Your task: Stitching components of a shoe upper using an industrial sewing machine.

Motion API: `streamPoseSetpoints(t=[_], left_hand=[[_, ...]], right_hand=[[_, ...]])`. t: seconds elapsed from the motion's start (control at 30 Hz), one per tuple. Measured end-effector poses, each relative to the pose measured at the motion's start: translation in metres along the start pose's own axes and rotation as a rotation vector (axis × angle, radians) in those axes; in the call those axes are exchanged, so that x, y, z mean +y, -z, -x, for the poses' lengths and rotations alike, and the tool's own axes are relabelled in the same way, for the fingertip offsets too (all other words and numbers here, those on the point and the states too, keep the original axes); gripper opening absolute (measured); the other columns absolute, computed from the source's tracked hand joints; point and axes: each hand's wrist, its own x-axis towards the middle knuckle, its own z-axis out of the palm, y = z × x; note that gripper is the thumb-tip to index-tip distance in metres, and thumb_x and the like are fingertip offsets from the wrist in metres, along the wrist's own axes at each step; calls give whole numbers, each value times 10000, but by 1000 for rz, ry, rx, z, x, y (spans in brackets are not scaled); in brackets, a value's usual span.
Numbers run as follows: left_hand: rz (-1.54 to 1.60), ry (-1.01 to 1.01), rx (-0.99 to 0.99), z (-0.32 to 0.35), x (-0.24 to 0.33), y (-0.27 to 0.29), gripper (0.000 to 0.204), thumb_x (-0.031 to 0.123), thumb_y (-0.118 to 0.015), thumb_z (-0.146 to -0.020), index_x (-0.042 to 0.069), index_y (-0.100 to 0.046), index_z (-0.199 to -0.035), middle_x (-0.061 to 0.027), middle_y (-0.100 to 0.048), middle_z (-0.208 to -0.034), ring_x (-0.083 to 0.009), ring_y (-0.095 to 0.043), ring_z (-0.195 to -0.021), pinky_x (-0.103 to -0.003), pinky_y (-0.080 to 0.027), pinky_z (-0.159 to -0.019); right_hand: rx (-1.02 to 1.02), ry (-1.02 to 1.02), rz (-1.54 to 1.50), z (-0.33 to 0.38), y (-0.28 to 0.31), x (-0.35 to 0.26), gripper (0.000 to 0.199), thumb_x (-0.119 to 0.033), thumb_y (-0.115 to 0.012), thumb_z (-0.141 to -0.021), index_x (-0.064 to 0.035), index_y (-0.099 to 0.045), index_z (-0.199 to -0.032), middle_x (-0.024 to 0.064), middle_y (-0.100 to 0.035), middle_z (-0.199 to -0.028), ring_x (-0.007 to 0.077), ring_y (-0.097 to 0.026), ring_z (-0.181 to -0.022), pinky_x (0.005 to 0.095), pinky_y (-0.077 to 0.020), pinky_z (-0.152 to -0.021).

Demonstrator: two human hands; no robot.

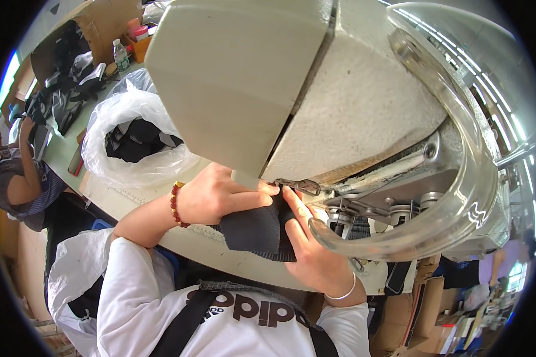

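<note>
A piece of black ribbed fabric lies on the work table under the head of a large beige sewing machine. My left hand, with a red beaded bracelet at the wrist, grips its far left edge, fingertips close to the machine's metal parts. From the right, my right hand, a pale bangle on its wrist, grips the same piece, two fingers stretched toward the far edge. Both sets of fingertips nearly meet there. The needle is hidden from this view by the machine head.
A clear curved plastic guard arcs over the machine's right side. Beyond my left hand stands a white plastic bag of dark pieces. Farther left are a bottle, piled dark fabric and a co-worker. Cardboard boxes stand lower right.
</note>
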Motion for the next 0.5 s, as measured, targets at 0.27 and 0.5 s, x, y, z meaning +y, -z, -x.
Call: streamPoseSetpoints(t=[0.27, 0.5], left_hand=[[-193, -109, -52, -6, 13, 12, 308, 168, -718, -793, 63, -783, -1075, -87, -780, -1119, -284, -729, -1038, -427, -567, -876], [134, 29, 17, 2, 4, -1, 271, 126, -698, -855, 65, -793, -1101, -100, -780, -1108, -275, -755, -1032, -382, -591, -875]], right_hand=[[38, 70, -46, 5, -3, 16, 355, 32, -748, -538, 1, -566, -841, 223, -542, -1542, 366, -645, -1235, 452, -554, -910], [88, 120, 292, 13, -7, 18, 333, -36, -714, -567, -70, -538, -848, 90, -622, -1502, 217, -691, -1153, 384, -538, -757]])
